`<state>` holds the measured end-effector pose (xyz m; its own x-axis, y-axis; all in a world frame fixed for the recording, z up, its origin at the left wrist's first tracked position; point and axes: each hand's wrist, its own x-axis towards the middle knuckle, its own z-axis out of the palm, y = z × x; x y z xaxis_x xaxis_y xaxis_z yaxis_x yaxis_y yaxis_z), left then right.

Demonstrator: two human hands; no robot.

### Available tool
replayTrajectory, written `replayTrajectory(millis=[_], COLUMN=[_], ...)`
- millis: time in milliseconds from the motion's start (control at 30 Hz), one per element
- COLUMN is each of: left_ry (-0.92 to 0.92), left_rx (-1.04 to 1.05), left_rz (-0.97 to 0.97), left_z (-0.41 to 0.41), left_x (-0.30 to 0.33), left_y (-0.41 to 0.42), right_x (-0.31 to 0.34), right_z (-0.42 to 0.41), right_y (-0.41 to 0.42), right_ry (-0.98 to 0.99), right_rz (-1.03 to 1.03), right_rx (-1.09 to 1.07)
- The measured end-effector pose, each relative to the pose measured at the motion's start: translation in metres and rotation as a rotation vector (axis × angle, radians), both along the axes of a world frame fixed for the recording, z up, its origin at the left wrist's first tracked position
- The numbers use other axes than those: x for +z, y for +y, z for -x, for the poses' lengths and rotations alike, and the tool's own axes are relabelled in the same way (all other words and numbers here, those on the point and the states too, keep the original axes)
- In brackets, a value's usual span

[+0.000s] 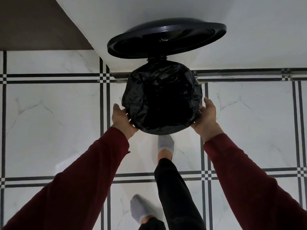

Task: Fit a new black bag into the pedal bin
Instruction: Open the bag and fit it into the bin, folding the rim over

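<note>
Handling the black bag (162, 97), we judged it thin, light, slippery and easily torn, best taken at its folded-over edge. It already lined the pedal bin (194, 121), stretched over the rim. Our left hand (122, 117) and right hand (206, 113) lay against opposite sides of the rim on the film; whether their fingers pinched it we could not tell. The lid (166, 36) stood open against the white wall (216, 9). Our socked foot (165, 144) sat just before the bin on the tiled floor (49, 113), seemingly on the pedal.
</note>
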<state>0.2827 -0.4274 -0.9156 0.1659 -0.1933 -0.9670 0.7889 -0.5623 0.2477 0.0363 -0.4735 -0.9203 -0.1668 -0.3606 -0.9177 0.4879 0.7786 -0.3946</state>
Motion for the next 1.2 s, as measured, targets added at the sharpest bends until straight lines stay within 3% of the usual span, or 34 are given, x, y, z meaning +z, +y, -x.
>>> replayTrajectory(millis=[200, 300, 367, 433, 500, 567, 633, 800, 967, 1200], left_ry=[-0.037, -0.071, -0.113, -0.233, -0.485, -0.633, -0.663, -0.520, -0.365, -0.223], left_rx=[-0.094, -0.140, -0.186, -0.235, -0.315, -0.374, -0.391, -0.468, -0.325, -0.292], left_rz=[-0.027, -0.036, -0.054, -0.119, -0.219, -0.258, -0.202, -0.041, 0.050, 0.118], left_z=[-0.003, -0.006, -0.006, -0.006, -0.008, -0.007, -0.006, -0.019, -0.023, -0.043], left_x=[-0.001, -0.007, -0.008, -0.005, -0.008, 0.000, 0.008, -0.013, -0.025, -0.091], left_y=[-0.002, 0.001, 0.000, -0.006, -0.015, -0.027, -0.042, -0.061, -0.064, -0.060], right_x=[0.005, 0.003, 0.001, 0.003, 0.008, 0.011, 0.013, 0.007, -0.004, -0.018], right_z=[-0.002, 0.001, 0.007, 0.011, 0.010, 0.006, -0.001, -0.008, -0.006, -0.009], right_y=[-0.008, -0.007, -0.008, -0.011, -0.018, -0.027, -0.041, -0.082, -0.099, -0.102], right_ry=[-0.057, 0.059, 0.181, 0.451, 0.826, 0.934, 0.890, 0.774, 0.343, 0.280], right_rz=[0.019, -0.032, -0.083, -0.040, 0.142, 0.330, 0.370, 0.154, 0.108, 0.109], right_rx=[0.002, 0.039, 0.137, 0.332, 0.463, 0.501, 0.594, 0.802, 0.524, 0.440])
